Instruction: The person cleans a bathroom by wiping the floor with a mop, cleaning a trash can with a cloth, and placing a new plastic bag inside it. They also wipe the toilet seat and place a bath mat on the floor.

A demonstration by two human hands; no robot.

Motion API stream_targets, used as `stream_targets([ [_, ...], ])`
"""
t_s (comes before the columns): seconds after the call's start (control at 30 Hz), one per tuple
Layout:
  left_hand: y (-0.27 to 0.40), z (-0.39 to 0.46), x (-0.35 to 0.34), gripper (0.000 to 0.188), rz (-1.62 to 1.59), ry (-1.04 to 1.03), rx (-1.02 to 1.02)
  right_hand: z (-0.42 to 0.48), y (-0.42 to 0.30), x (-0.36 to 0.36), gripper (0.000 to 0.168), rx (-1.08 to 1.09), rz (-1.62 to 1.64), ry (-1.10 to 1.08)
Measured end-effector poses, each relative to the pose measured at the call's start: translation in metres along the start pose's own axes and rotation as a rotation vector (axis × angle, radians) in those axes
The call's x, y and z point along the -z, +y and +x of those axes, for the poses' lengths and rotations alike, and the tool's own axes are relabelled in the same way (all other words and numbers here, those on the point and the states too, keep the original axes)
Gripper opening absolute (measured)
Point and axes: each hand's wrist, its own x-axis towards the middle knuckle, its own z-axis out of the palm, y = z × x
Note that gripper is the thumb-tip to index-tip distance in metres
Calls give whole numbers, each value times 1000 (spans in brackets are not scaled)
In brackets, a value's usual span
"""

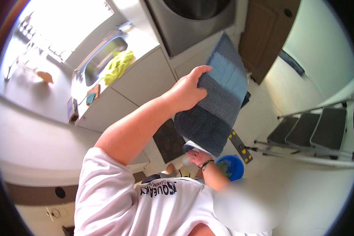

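Observation:
A shaggy mat (pixel 221 97), banded in dark grey, grey and light blue, hangs at a tilt in front of me. My left hand (pixel 191 88) grips its left edge, thumb and fingers closed on the pile. Lower down, my right hand (pixel 199 157), with a dark bracelet at the wrist, is at the mat's bottom corner, where the edge curls and a pale underside shows. Part of that hand's grip is hidden. A blue bucket (pixel 234 168) with a greenish cloth (pixel 224 168) inside stands on the floor beside my right forearm.
A folding step stool (pixel 306 129) lies or leans at the right. Dark floor mat (pixel 168 141) below; strip with yellow spots (pixel 240 146) beside the bucket. Left: counter with sink (pixel 98 65), yellow-green cloth (pixel 118 66) and phone (pixel 72 109). Front-loading appliance (pixel 194 26) and brown door (pixel 265 35) ahead.

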Motion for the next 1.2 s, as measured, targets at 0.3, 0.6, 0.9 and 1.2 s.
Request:
stream_targets([
  [0.3,71,-55,60,50,-642,416,-246,-2,-73,-16,97,179,-72,303],
  [0.6,11,-243,117,49,-1145,1045,-247,1,-62,-164,73,299,-154,177],
  [0.9,-208,-486,-4,57,-830,1219,823,18,-98,-127,40,-162,-730,-182],
  [1.2,-334,-693,-153,53,-1532,1118,1134,4,91,-224,21,-103,-1379,-129],
])
